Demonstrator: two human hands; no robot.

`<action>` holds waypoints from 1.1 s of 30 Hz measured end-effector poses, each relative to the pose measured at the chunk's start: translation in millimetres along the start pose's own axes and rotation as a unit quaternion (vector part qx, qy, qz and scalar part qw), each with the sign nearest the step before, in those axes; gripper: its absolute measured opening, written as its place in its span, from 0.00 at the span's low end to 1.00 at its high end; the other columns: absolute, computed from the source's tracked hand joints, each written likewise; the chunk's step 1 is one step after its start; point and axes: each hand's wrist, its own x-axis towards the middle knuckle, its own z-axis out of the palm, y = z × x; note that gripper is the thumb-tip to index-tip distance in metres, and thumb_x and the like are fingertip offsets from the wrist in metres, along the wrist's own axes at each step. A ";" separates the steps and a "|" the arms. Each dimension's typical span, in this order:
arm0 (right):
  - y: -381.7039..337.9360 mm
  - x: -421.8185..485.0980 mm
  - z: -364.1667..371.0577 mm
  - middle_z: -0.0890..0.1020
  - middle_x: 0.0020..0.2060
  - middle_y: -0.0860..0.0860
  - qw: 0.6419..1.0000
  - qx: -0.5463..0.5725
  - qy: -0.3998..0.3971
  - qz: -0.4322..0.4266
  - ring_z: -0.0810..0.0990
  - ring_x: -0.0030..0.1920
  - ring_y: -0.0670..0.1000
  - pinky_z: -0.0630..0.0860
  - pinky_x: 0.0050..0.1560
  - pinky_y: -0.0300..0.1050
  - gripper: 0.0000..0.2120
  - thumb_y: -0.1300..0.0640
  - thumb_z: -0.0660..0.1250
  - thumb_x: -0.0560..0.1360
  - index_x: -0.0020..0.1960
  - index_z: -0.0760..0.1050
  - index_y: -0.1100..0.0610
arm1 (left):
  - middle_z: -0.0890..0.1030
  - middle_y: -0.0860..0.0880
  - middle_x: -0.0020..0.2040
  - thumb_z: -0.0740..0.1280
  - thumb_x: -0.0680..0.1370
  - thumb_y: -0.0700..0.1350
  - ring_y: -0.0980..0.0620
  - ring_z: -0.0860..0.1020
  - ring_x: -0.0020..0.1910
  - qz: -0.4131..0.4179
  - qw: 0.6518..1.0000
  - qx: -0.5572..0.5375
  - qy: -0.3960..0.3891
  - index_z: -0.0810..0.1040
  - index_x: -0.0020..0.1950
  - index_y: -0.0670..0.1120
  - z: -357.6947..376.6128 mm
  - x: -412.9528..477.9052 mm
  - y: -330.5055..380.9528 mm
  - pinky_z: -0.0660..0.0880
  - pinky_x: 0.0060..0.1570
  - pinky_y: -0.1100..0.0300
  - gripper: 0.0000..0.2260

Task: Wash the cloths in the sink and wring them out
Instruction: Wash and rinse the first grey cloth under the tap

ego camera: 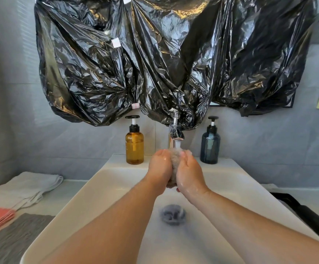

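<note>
Grip: left hand [159, 166], right hand [190, 173] pressed together round cloth [175, 161] under tap [176, 130] | risk: water [177, 144] spattering off it onto counter [67, 189]

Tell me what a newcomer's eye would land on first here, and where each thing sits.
First, the crumpled black plastic bags taped up above the sink, filling the upper view. Next, the left hand and right hand squeezing a grey cloth under the running faucet at centre. An amber pump bottle and a dark blue pump bottle flank the faucet.
</note>
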 end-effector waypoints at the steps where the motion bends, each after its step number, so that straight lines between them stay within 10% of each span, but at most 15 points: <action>1: 1.6 5.5 -3.6 0.83 0.46 0.54 1.000 0.006 -0.004 0.010 0.81 0.44 0.54 0.77 0.36 0.45 0.18 0.47 0.49 0.85 0.56 0.76 0.52 | 0.79 0.44 0.37 0.58 0.83 0.38 0.51 0.79 0.31 -0.010 0.998 0.049 -0.044 0.77 0.47 0.40 0.9 -1.3 0.8 0.74 0.28 0.62 0.10; 6: -6.8 15.8 -26.9 0.80 0.43 0.53 0.999 -0.019 -0.026 0.014 0.78 0.43 0.52 0.73 0.38 0.45 0.15 0.51 0.55 0.84 0.49 0.76 0.58 | 0.84 0.40 0.49 0.60 0.83 0.47 0.41 0.83 0.51 -0.019 0.990 0.079 -0.113 0.80 0.55 0.44 -3.4 -1.3 2.5 0.81 0.47 0.53 0.11; 11: -13.4 18.0 -34.8 0.75 0.42 0.53 0.998 0.034 0.042 -0.024 0.74 0.40 0.49 0.71 0.36 0.44 0.10 0.54 0.56 0.85 0.47 0.70 0.57 | 0.86 0.43 0.46 0.57 0.81 0.67 0.45 0.83 0.47 -0.152 0.979 -0.039 -0.127 0.81 0.56 0.46 -8.3 -4.4 5.4 0.80 0.43 0.56 0.26; 16: -16.9 13.2 -26.3 0.79 0.43 0.57 0.996 0.085 0.000 -0.008 0.78 0.43 0.56 0.75 0.37 0.49 0.10 0.66 0.56 0.79 0.45 0.71 0.55 | 0.83 0.39 0.53 0.59 0.84 0.48 0.42 0.83 0.51 -0.101 0.984 -0.142 0.034 0.77 0.64 0.43 -8.2 9.6 5.1 0.82 0.45 0.48 0.14; 20: -10.4 -5.0 -8.7 0.77 0.46 0.55 0.997 0.035 -0.072 -0.006 0.78 0.43 0.56 0.72 0.26 0.42 0.08 0.54 0.52 0.84 0.52 0.70 0.52 | 0.78 0.41 0.52 0.56 0.86 0.50 0.44 0.79 0.52 -0.012 0.991 -0.086 0.104 0.73 0.54 0.45 -6.2 6.8 4.6 0.80 0.46 0.48 0.11; 24: -3.3 -1.9 0.4 0.77 0.40 0.52 0.999 -0.002 -0.053 0.002 0.76 0.38 0.53 0.71 0.30 0.44 0.14 0.48 0.50 0.83 0.48 0.70 0.53 | 0.75 0.47 0.43 0.56 0.85 0.41 0.52 0.76 0.40 0.033 0.990 0.137 0.022 0.72 0.48 0.44 -4.8 6.7 -0.8 0.80 0.42 0.60 0.09; 27: -0.5 7.7 -5.8 0.80 0.39 0.52 0.998 0.020 -0.046 0.030 0.78 0.40 0.54 0.71 0.35 0.44 0.14 0.48 0.54 0.80 0.47 0.75 0.52 | 0.76 0.45 0.31 0.57 0.80 0.33 0.48 0.74 0.29 0.037 0.981 0.176 -0.074 0.74 0.40 0.42 -2.6 0.5 0.2 0.77 0.35 0.50 0.12; 33: -12.9 13.2 -31.1 0.76 0.36 0.49 0.996 -0.065 0.026 -0.060 0.74 0.39 0.50 0.70 0.38 0.45 0.15 0.50 0.59 0.83 0.41 0.71 0.55 | 0.86 0.45 0.51 0.56 0.80 0.68 0.45 0.84 0.50 -0.044 0.991 0.052 -0.117 0.82 0.58 0.48 -7.7 -3.7 5.4 0.81 0.47 0.53 0.28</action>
